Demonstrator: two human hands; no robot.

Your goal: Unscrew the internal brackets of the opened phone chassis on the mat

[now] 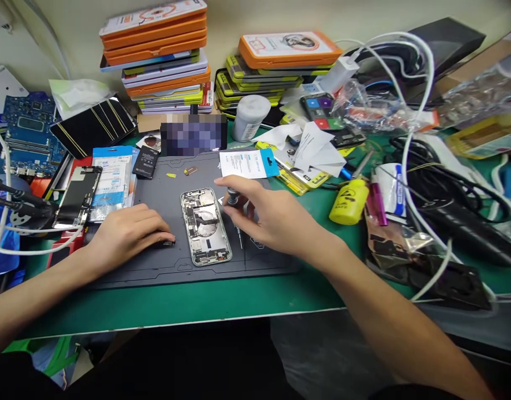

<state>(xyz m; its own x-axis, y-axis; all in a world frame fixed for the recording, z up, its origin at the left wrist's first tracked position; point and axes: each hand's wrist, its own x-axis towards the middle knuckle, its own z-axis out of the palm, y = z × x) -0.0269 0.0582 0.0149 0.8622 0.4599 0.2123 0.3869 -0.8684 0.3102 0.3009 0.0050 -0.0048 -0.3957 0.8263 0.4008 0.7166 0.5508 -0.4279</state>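
Note:
An opened phone (206,226) lies face down on a dark grey work mat (163,189), its inner boards and coil showing. My right hand (266,214) is just right of the phone, fingers pinched round a small screwdriver (233,201) whose tip points down to the mat. My left hand (128,233) rests on the mat left of the phone, fingers curled, with its fingertips on a small dark part (168,243).
A detached phone screen (77,195) and blue packets (112,175) lie at the left. Stacks of orange and yellow boxes (159,50) stand at the back. A yellow bottle (349,203), white cables (417,111) and dark bags crowd the right. The green table edge (197,311) runs along the front.

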